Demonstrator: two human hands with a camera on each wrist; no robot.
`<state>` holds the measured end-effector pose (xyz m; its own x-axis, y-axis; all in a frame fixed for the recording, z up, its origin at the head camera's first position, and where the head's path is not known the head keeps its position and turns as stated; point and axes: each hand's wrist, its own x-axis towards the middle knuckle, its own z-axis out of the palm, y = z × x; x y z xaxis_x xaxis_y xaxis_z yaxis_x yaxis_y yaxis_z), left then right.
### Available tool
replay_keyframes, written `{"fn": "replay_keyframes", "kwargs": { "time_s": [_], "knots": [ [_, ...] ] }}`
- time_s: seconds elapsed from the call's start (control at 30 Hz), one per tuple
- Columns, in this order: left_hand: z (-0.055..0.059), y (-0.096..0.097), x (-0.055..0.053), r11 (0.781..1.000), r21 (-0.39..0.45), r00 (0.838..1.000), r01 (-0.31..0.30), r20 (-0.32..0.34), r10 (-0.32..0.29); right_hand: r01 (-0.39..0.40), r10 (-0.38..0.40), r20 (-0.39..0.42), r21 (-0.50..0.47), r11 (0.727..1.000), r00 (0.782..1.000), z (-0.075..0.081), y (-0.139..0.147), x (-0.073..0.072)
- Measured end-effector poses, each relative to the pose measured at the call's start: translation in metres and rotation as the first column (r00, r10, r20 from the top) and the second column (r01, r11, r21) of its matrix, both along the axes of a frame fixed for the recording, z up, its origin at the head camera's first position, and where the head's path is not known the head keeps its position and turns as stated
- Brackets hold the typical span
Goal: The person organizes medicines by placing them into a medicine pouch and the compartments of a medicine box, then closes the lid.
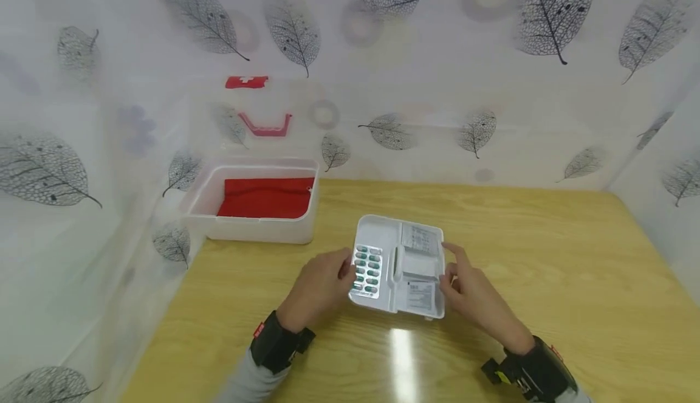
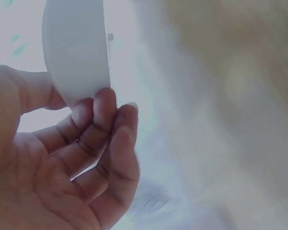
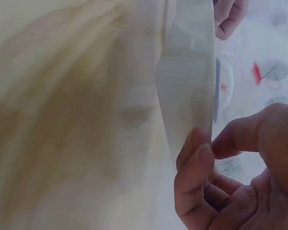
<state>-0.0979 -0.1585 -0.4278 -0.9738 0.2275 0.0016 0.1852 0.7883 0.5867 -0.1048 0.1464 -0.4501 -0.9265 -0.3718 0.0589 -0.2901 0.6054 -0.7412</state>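
Observation:
A white plastic medicine case (image 1: 377, 228) is spread open like a book, just over the wooden table in the head view. Its left half carries a blister pack of green-and-white capsules (image 1: 367, 272). In the right half lie two printed packets, an upper packet (image 1: 421, 239) and a lower packet (image 1: 420, 296). My left hand (image 1: 319, 284) pinches the left edge between thumb and fingers; its wrist view shows the smooth white shell (image 2: 79, 43) there. On the opposite edge, my right hand (image 1: 473, 296) grips with thumb and curled fingertips, the index finger stretched along the rim.
At the back left of the table (image 1: 519, 239) stands a translucent plastic bin (image 1: 257, 230) holding a red zipped pouch (image 1: 268, 199). Behind it show a pink handle (image 1: 266, 129) and a red label with a white cross (image 1: 246, 82). A leaf-patterned sheet (image 1: 339, 99) hangs along the back and sides.

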Motion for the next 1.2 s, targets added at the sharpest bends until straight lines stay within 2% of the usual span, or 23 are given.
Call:
{"fn": "replay_keyframes", "kwargs": {
  "time_s": [0.13,0.23,0.33,0.5,0.63,0.73,0.8,0.87,0.97,1.07,1.2],
  "knots": [
    [0.032,-0.03,0.001,0.997,-0.028,0.994,-0.073,-0.081,0.07,-0.073,0.068,-0.049,-0.109,0.991,0.997,0.028,-0.026,-0.009],
    [0.051,-0.059,-0.006,0.989,-0.08,0.985,-0.121,-0.134,0.109,-0.13,0.12,-0.084,-0.13,0.983,0.989,0.05,-0.055,-0.025],
    [0.062,-0.09,-0.022,0.98,-0.126,0.971,-0.153,-0.204,0.125,-0.174,0.158,-0.157,-0.096,0.98,0.975,0.065,-0.088,-0.044],
    [0.073,-0.15,-0.046,0.971,-0.149,0.961,-0.188,-0.232,0.15,-0.245,0.235,-0.235,-0.013,0.969,0.943,0.079,-0.151,-0.069],
    [0.075,-0.205,-0.06,0.962,-0.182,0.963,-0.203,-0.215,0.163,-0.295,0.314,-0.269,0.108,0.949,0.911,0.082,-0.203,-0.084],
    [0.068,-0.246,-0.07,0.96,-0.194,0.964,-0.205,-0.21,0.163,-0.325,0.369,-0.281,0.191,0.926,0.886,0.079,-0.239,-0.092],
    [0.062,-0.268,-0.075,0.955,-0.198,0.963,-0.219,-0.201,0.179,-0.349,0.398,-0.27,0.213,0.913,0.877,0.074,-0.258,-0.096],
    [0.056,-0.287,-0.08,0.948,-0.2,0.957,-0.246,-0.208,0.204,-0.371,0.417,-0.225,0.222,0.902,0.88,0.07,-0.273,-0.098],
    [0.05,-0.303,-0.087,0.928,-0.22,0.942,-0.299,-0.22,0.251,-0.42,0.444,-0.114,0.186,0.888,0.889,0.064,-0.288,-0.099],
    [0.049,-0.31,-0.092,0.911,-0.25,0.934,-0.327,-0.231,0.272,-0.45,0.46,-0.04,0.151,0.88,0.887,0.06,-0.295,-0.101],
    [0.053,-0.31,-0.098,0.899,-0.293,0.941,-0.324,-0.198,0.274,-0.444,0.458,-0.087,0.141,0.885,0.885,0.055,-0.298,-0.105]
  ]
}}
